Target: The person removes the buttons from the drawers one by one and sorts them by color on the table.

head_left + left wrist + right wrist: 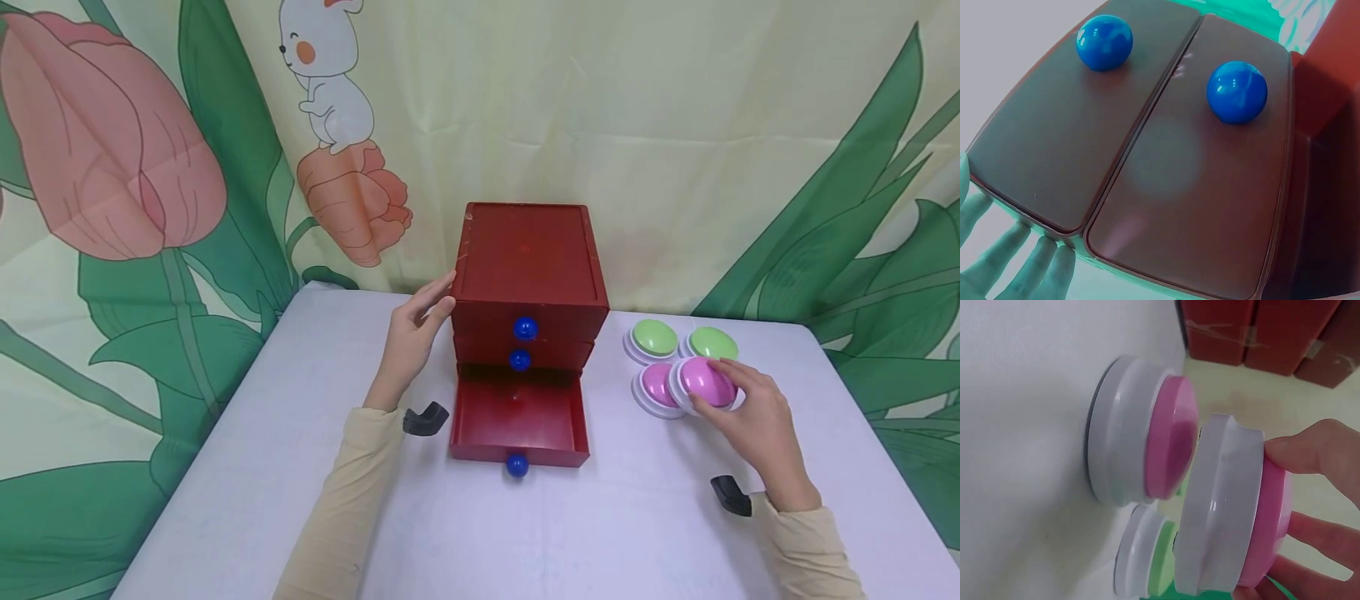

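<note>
A dark red drawer cabinet [528, 254] with blue round knobs stands at the back middle of the table. Its bottom drawer [517, 412] is pulled out, and nothing lies in it. Against the cabinet's left side rests my left hand [412, 337], fingers extended; the left wrist view shows the fingertips along the edge. My right hand [757, 417] pinches a pink push button [707, 382] with a white base, held above the table by its rim. Just left of it, a second pink push button [657, 385] sits on the table, partly covered by the held one.
Two green push buttons, one on the left [655, 337] and one on the right [712, 342], sit behind the pink ones. A patterned curtain [525, 125] hangs close behind the cabinet. White cloth [630, 533] covers the table.
</note>
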Action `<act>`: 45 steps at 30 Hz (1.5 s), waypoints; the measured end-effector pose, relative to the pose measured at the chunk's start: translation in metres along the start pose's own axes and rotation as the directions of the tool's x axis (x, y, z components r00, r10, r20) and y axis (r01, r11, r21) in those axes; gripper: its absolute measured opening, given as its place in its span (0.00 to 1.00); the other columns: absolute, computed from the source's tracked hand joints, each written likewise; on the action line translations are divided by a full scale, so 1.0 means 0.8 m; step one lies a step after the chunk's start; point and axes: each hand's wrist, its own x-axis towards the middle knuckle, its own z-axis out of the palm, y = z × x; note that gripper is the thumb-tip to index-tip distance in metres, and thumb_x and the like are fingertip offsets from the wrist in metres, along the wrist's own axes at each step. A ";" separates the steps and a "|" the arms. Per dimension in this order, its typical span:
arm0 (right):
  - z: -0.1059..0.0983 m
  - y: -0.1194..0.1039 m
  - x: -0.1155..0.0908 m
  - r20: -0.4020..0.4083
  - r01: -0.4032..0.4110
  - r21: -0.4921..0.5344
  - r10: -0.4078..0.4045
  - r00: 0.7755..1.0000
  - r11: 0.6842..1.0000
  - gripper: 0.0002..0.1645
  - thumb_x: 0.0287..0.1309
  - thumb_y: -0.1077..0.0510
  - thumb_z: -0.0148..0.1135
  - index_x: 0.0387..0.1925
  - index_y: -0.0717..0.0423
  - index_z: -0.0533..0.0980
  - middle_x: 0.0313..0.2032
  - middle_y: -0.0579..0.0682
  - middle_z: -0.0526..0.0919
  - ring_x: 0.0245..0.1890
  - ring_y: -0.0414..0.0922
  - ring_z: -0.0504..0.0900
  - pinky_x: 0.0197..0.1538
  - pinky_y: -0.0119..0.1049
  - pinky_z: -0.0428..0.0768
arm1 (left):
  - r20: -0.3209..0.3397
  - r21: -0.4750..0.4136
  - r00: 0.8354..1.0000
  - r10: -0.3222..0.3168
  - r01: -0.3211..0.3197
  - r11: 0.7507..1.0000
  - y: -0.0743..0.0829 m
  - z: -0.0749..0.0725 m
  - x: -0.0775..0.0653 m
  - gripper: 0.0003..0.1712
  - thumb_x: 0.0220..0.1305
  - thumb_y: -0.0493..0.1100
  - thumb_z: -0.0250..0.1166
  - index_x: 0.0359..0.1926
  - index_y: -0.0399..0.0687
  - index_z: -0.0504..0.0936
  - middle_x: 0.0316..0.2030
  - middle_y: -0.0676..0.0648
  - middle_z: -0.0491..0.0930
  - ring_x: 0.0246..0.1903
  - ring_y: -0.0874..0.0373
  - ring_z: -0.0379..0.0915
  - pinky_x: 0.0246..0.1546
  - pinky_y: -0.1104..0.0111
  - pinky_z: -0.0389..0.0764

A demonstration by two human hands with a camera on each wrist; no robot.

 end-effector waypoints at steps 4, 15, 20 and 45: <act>-0.002 0.010 0.001 -0.005 -0.030 -0.008 0.030 1.000 1.000 0.34 0.52 0.61 0.72 0.60 0.71 0.73 0.58 0.75 0.73 0.58 0.73 0.68 0.51 0.70 0.70 | 0.001 -0.005 1.000 0.006 -0.006 1.000 0.000 0.000 0.000 0.26 0.72 0.39 0.59 0.69 0.43 0.71 0.68 0.43 0.71 0.65 0.49 0.70 0.65 0.52 0.71; -0.004 0.033 0.005 -0.028 -0.080 -0.019 0.080 0.996 0.997 0.34 0.51 0.64 0.72 0.59 0.73 0.73 0.56 0.76 0.74 0.56 0.72 0.70 0.52 0.67 0.69 | 0.004 0.005 1.000 0.006 -0.006 1.000 0.001 0.001 0.000 0.26 0.72 0.40 0.59 0.69 0.43 0.71 0.68 0.43 0.71 0.66 0.50 0.69 0.65 0.53 0.72; -0.004 0.042 0.005 -0.034 -0.101 -0.014 0.100 0.994 0.995 0.34 0.51 0.64 0.72 0.59 0.72 0.73 0.56 0.76 0.74 0.56 0.73 0.70 0.54 0.69 0.67 | 0.001 0.012 1.000 -0.002 0.002 1.000 0.003 0.001 0.000 0.26 0.72 0.40 0.59 0.69 0.43 0.71 0.68 0.44 0.71 0.66 0.50 0.69 0.64 0.53 0.72; 0.005 0.065 0.001 0.054 -0.205 -0.030 0.206 0.977 0.978 0.35 0.57 0.59 0.69 0.61 0.74 0.70 0.58 0.78 0.71 0.58 0.74 0.68 0.55 0.70 0.68 | 0.002 0.014 1.000 -0.005 0.005 1.000 0.003 0.001 -0.001 0.26 0.73 0.40 0.58 0.70 0.44 0.71 0.68 0.43 0.71 0.66 0.49 0.69 0.66 0.51 0.71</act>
